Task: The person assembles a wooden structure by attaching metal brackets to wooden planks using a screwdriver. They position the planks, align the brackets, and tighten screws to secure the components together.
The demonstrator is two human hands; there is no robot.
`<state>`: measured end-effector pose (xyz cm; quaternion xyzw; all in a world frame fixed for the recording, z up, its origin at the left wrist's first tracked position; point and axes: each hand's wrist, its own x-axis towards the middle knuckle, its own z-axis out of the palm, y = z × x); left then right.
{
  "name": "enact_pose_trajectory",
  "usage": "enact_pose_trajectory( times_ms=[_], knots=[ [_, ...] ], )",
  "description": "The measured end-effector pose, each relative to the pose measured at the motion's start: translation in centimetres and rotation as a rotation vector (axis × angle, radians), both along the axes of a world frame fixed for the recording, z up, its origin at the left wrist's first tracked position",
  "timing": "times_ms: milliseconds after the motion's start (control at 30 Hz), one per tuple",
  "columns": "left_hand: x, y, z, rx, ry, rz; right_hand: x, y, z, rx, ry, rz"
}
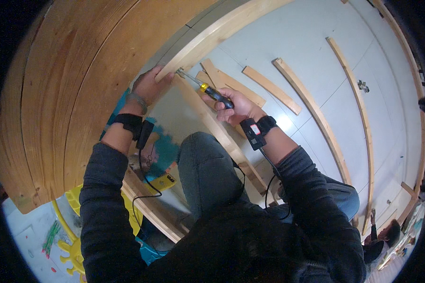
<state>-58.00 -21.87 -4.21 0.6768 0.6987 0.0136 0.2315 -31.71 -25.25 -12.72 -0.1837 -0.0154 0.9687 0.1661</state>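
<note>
My right hand point(235, 107) grips a screwdriver point(208, 89) with a yellow and dark blue handle. Its metal tip points up-left into the corner where a long pale wooden rail point(222, 30) meets a large wooden panel point(80, 80). My left hand point(148, 86) presses against that corner, fingers on the end of the rail, holding nothing else. Both wrists wear black bands with small devices and cables. A second wooden bar point(212, 120) runs from the joint down across my bent knee point(200, 160).
Several curved wooden slats point(311, 104) lie spread on the pale tiled floor to the right. A small metal fitting point(362, 86) lies among them. Yellow and teal plastic items point(80, 203) sit at the lower left. Another person point(380, 238) crouches at the lower right edge.
</note>
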Motion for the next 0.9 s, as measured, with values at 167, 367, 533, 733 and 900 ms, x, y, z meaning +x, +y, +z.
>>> enact_pose_trajectory(
  times_ms=[167, 367, 533, 733, 900],
  knots=[
    [0.8, -0.4, 1.4, -0.013, -0.106, 0.001, -0.5, -0.2, 0.5, 0.198, -0.119, -0.012],
    [1.4, -0.5, 2.4, -0.011, -0.068, -0.038, -1.5, -0.8, 0.1, 0.799, -0.655, -0.080],
    [1.5, -0.5, 2.6, 0.044, -0.111, -0.070, -3.7, -2.8, 0.3, 1.263, -1.182, -0.413],
    [1.0, -0.6, 2.2, 0.097, -0.128, -0.098, -3.7, -3.5, 1.9, 1.674, -1.585, -0.387],
    [0.7, -1.0, 1.7, 0.079, -0.241, -0.064, -3.4, -3.2, 3.4, 1.760, -1.673, -0.352]
  ],
)
